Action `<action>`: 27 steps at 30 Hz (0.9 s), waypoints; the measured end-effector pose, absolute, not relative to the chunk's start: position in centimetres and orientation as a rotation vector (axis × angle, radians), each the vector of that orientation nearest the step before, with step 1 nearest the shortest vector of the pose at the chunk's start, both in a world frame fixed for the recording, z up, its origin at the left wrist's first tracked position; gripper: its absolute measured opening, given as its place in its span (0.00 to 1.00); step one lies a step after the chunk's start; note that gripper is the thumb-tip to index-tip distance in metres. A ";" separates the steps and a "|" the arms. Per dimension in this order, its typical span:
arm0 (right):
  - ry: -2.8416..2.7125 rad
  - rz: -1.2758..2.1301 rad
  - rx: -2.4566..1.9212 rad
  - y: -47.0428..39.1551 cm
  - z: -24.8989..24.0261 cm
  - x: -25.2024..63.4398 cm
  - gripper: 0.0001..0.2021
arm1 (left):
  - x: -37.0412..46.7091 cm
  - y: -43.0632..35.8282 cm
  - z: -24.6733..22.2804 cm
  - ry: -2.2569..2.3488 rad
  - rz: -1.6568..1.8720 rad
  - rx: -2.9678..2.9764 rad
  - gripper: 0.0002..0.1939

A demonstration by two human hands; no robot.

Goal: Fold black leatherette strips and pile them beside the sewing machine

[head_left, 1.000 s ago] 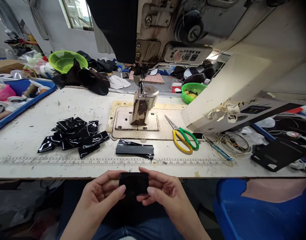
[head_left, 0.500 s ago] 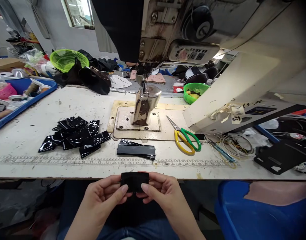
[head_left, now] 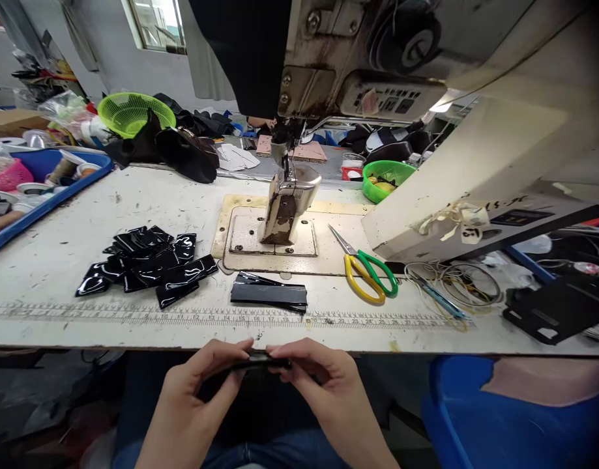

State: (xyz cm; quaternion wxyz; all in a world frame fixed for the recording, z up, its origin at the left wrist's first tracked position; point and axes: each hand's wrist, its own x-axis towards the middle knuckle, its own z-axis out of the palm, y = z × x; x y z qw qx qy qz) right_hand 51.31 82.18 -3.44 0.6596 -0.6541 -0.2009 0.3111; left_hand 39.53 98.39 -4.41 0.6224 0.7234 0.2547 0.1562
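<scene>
Below the table's front edge, my left hand (head_left: 204, 387) and my right hand (head_left: 319, 384) pinch a black piece (head_left: 258, 360) between thumbs and fingers, one at each side. The piece is seen nearly edge-on. Just beyond my hands lies a small stack of black strips (head_left: 268, 294) on the white table (head_left: 45, 326). A heap of glossy black pieces (head_left: 147, 260) is to the left. Scissors (head_left: 362, 267) with one yellow and one green handle rest to the right, blades slightly apart.
The sewing machine's post (head_left: 289, 202) stands behind the strips, under the machine head (head_left: 328, 71). A blue tray (head_left: 79, 185) is at the left, a green bowl (head_left: 388, 179) behind. Tangled cords and a blue tool (head_left: 440, 296) lie right, above a blue chair (head_left: 514, 430).
The black piece has tilted from facing the camera to nearly edge-on, and my fingers have shifted around it. The view has moved slightly.
</scene>
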 end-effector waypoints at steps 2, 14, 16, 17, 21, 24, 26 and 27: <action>-0.574 0.575 -1.548 82.1 -3.4 51.4 0.13 | 39.2 98.8 -4.5 0.473 0.488 1.923 0.06; -0.746 0.343 -1.581 82.4 -4.2 52.2 0.20 | 39.4 99.5 -4.0 0.073 0.812 2.405 0.12; -0.769 0.342 -1.566 82.2 -4.8 52.3 0.20 | 39.5 99.6 -4.1 0.050 0.781 2.399 0.09; -0.769 0.352 -1.560 82.1 -5.2 52.5 0.20 | 39.6 99.9 -4.2 0.083 0.764 2.390 0.07; -0.648 0.392 -1.622 81.5 -6.2 53.7 0.22 | 40.9 103.5 -3.7 0.518 0.862 2.386 0.06; -0.571 0.377 -1.676 81.0 -6.4 54.5 0.16 | 42.2 107.2 -2.8 0.758 1.034 2.474 0.13; -0.521 0.356 -1.703 80.6 -6.4 54.6 0.12 | 42.9 108.9 -2.5 0.824 1.160 2.613 0.17; -0.498 0.318 -1.722 80.4 -6.4 54.6 0.11 | 43.2 109.2 -2.6 0.831 1.232 2.682 0.18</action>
